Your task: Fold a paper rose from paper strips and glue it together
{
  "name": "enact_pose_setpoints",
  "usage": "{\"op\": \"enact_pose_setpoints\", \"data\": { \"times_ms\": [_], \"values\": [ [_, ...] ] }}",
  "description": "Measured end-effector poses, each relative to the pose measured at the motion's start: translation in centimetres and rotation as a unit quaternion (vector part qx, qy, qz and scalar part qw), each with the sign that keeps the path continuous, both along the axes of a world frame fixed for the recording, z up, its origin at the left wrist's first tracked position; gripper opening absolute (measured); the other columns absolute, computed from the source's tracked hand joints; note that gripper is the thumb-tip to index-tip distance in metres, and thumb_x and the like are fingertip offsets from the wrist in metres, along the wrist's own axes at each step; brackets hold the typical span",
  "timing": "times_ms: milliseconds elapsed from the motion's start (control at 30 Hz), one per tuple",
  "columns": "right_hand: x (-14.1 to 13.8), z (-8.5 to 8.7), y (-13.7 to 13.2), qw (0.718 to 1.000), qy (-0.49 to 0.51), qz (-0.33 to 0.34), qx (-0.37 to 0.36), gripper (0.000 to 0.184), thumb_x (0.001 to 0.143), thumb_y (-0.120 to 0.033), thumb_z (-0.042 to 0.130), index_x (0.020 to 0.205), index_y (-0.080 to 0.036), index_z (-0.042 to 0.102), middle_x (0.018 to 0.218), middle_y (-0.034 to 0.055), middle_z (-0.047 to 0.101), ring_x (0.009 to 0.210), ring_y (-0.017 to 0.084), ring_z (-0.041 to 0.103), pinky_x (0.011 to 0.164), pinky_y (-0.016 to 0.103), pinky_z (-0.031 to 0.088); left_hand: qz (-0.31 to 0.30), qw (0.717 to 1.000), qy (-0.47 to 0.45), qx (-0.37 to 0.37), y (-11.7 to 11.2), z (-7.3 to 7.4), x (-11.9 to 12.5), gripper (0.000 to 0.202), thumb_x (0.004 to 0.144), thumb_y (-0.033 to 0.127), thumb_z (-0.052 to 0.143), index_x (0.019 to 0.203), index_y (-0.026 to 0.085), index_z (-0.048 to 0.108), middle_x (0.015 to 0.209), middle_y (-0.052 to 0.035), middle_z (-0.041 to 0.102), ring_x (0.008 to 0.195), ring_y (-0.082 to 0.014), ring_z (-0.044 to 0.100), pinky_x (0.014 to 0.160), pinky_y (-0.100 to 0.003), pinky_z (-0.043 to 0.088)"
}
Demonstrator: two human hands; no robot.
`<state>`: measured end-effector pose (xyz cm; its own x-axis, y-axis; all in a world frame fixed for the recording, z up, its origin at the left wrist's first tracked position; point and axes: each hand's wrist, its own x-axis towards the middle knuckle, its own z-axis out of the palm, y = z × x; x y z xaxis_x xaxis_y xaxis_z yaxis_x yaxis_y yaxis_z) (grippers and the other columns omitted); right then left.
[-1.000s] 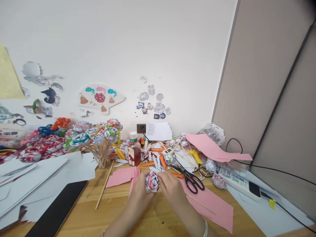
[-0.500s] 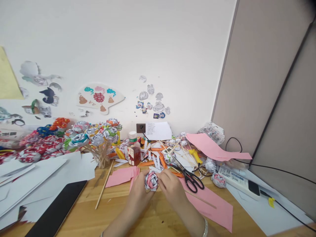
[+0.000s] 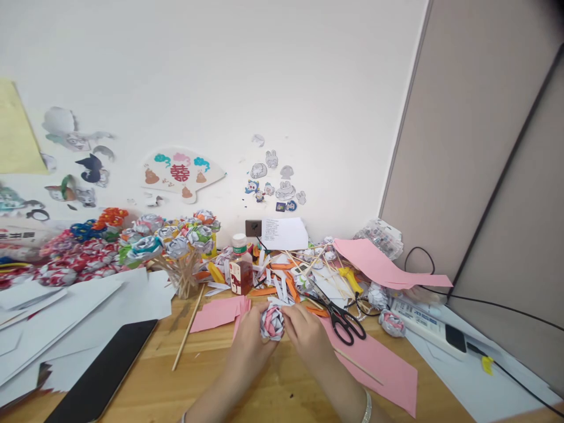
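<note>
Paper flower between hands, above tabletop. Left hand – fingers curled round side; right hand – fingers pinching edge. Judged light, soft, easily crushed; best held low at base, petals spared.

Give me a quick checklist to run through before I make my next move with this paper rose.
1. Paper rose supported: ok, left hand around its side, right hand at its opposite edge.
2. Stick under the rose: cannot tell, underside hidden.
3. Black-handled scissors in sight, not held: ok, lying to the right of the right hand.
4. Bottle upright and capped: ok.
5. No loose paper near the hands: not ok, pink paper lies by both.
</note>
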<state>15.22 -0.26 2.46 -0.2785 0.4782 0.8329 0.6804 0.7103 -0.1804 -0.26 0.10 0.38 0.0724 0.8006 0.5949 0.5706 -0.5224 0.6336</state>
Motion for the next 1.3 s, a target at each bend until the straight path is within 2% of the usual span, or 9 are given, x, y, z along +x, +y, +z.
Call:
{"op": "enact_pose_setpoints", "data": {
  "times_ms": [133, 333, 567, 700, 900, 967, 1100, 1200, 1300],
  "values": [
    [-0.1, -0.1, 0.0, 1.0, 0.018, -0.002, 0.012, 0.03, 0.098, -0.02, 0.029, 0.089, -0.017, 0.058, 0.071, 0.0039, 0.062, 0.061, 0.015, 0.062, 0.054, 0.025, 0.046, 0.011, 1.0, 0.012, 0.003, -0.1, 0.1, 0.0, 0.038, 0.068, 0.014, 0.057, 0.106, 0.017, 0.055, 0.1, -0.0093, 0.065, 0.094, -0.027, 0.062, 0.082, -0.045, 0.05],
    [-0.1, 0.0, 0.1, 0.999, -0.018, -0.03, 0.035, 0.036, 0.099, -0.019, 0.026, 0.079, -0.019, 0.056, 0.064, 0.0021, 0.058, 0.053, 0.014, 0.057, 0.049, 0.023, 0.041, 0.009, 1.0, 0.009, -0.002, -0.4, 0.3, 0.1, 0.037, 0.068, 0.015, 0.058, 0.105, 0.018, 0.055, 0.101, -0.0097, 0.065, 0.095, -0.0272, 0.061, 0.083, -0.046, 0.05],
    [0.0, -0.1, 0.2, 0.996, -0.031, -0.061, 0.052, 0.032, 0.098, -0.017, 0.032, 0.077, -0.019, 0.057, 0.062, 0.0017, 0.06, 0.051, 0.014, 0.056, 0.048, 0.024, 0.036, 0.003, 1.0, 0.016, -0.002, -0.4, 0.5, 0.1, 0.04, 0.068, 0.015, 0.059, 0.108, 0.017, 0.054, 0.1, -0.0109, 0.066, 0.093, -0.028, 0.062, 0.081, -0.046, 0.05],
    [-0.1, -0.2, 0.1, 0.998, 0.016, -0.046, 0.026, 0.027, 0.095, -0.017, 0.036, 0.078, -0.019, 0.057, 0.064, 0.0018, 0.062, 0.054, 0.015, 0.058, 0.051, 0.024, 0.038, 0.013, 0.999, 0.029, 0.009, -0.4, 0.5, 0.2, 0.037, 0.068, 0.016, 0.059, 0.105, 0.017, 0.056, 0.098, -0.01, 0.066, 0.091, -0.0277, 0.062, 0.079, -0.044, 0.05],
    [0.0, 0.4, -0.3, 0.992, 0.098, 0.002, -0.079, 0.017, 0.086, -0.015, 0.046, 0.073, -0.02, 0.055, 0.066, -0.0003, 0.061, 0.06, 0.014, 0.059, 0.054, 0.021, 0.039, 0.021, 0.998, 0.049, 0.042, -0.3, 0.3, 0.1, 0.036, 0.069, 0.016, 0.06, 0.104, 0.019, 0.058, 0.096, -0.0093, 0.068, 0.088, -0.0272, 0.063, 0.077, -0.042, 0.051],
    [0.0, 0.7, -0.3, 0.99, 0.103, 0.01, -0.092, 0.015, 0.084, -0.014, 0.047, 0.073, -0.02, 0.054, 0.068, -0.0001, 0.06, 0.062, 0.014, 0.058, 0.055, 0.021, 0.04, 0.025, 0.997, 0.057, 0.045, -0.3, 0.3, 0.1, 0.035, 0.069, 0.016, 0.06, 0.104, 0.019, 0.058, 0.095, -0.0094, 0.068, 0.087, -0.0274, 0.063, 0.076, -0.042, 0.051],
    [0.0, 0.9, -0.3, 0.995, 0.078, -0.023, -0.062, 0.011, 0.084, -0.016, 0.047, 0.079, -0.02, 0.056, 0.074, 0.0017, 0.061, 0.066, 0.015, 0.059, 0.058, 0.023, 0.039, 0.029, 0.997, 0.06, 0.046, -0.1, 0.2, 0.0, 0.037, 0.068, 0.015, 0.06, 0.105, 0.019, 0.058, 0.096, -0.0096, 0.068, 0.09, -0.0282, 0.063, 0.078, -0.043, 0.051],
    [0.1, 0.7, -0.2, 0.996, 0.059, -0.054, -0.027, 0.012, 0.085, -0.017, 0.048, 0.078, -0.02, 0.057, 0.071, 0.0012, 0.059, 0.063, 0.016, 0.057, 0.056, 0.023, 0.038, 0.028, 0.996, 0.06, 0.054, -0.1, 0.1, 0.0, 0.036, 0.069, 0.016, 0.06, 0.105, 0.019, 0.058, 0.097, -0.0097, 0.068, 0.09, -0.028, 0.063, 0.079, -0.043, 0.051],
    [0.1, 0.6, -0.1, 0.997, 0.051, -0.056, -0.008, 0.015, 0.086, -0.017, 0.047, 0.075, -0.02, 0.057, 0.068, 0.0008, 0.058, 0.062, 0.015, 0.057, 0.056, 0.023, 0.037, 0.029, 0.996, 0.061, 0.062, -0.1, 0.1, 0.0, 0.037, 0.069, 0.015, 0.058, 0.106, 0.019, 0.058, 0.096, -0.0092, 0.068, 0.089, -0.0274, 0.063, 0.078, -0.043, 0.051]
  ]
}}
